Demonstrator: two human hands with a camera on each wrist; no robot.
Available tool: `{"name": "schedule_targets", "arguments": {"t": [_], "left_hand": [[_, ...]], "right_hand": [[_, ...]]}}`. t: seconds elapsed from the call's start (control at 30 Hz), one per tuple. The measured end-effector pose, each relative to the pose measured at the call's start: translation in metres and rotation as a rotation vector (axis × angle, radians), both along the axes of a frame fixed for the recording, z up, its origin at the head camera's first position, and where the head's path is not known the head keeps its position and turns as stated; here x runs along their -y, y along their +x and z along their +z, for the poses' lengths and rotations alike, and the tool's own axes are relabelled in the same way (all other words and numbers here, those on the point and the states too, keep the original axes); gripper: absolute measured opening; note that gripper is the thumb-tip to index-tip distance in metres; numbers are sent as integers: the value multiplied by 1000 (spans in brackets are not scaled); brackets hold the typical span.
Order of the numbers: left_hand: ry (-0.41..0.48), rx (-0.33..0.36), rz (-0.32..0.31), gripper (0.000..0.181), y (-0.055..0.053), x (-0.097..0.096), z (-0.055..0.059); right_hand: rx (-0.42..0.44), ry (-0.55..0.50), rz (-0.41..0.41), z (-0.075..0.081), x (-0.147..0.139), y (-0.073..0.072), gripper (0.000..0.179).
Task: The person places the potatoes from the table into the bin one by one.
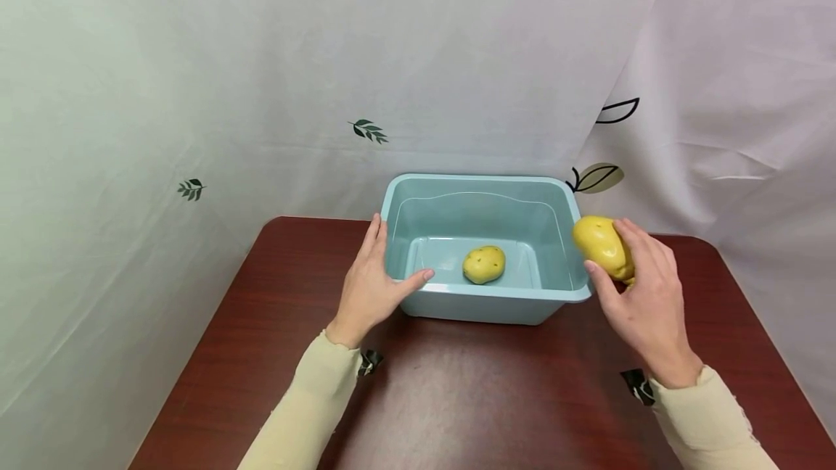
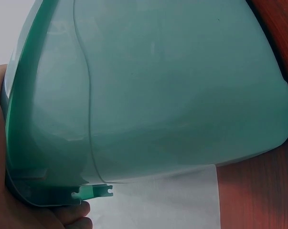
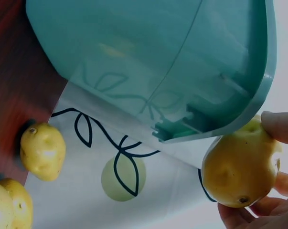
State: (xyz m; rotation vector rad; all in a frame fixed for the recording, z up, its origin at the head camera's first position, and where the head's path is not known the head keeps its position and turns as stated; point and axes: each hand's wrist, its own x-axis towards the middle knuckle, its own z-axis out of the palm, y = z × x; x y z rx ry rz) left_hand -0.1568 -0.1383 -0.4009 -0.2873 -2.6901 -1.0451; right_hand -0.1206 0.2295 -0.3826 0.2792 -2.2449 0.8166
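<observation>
Pale sleeves (image 1: 297, 405) lay nearest my camera. I saw the left hand (image 1: 372, 285) spread against the tub's (image 1: 480, 179) left side, the right hand (image 1: 649, 303) pinching a potato (image 1: 599, 244) beside its right rim. A second potato (image 1: 484, 265) lay inside; others (image 3: 42, 151) sat on the surface (image 1: 470, 390) outside.

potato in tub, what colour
The potato is yellow with dark spots, best in the head view.
</observation>
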Motion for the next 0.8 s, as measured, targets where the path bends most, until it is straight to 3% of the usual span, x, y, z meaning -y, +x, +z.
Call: {"name": "schedule_targets", "arguments": {"t": [0.23, 0.8], "left_hand": [[-3, -1, 1, 113, 0, 1, 0], [7, -7, -2, 113, -1, 0, -2]], "right_hand": [[-36, -9, 32, -1, 8, -2, 72], [-20, 9, 87, -1, 25, -5, 70]]}}
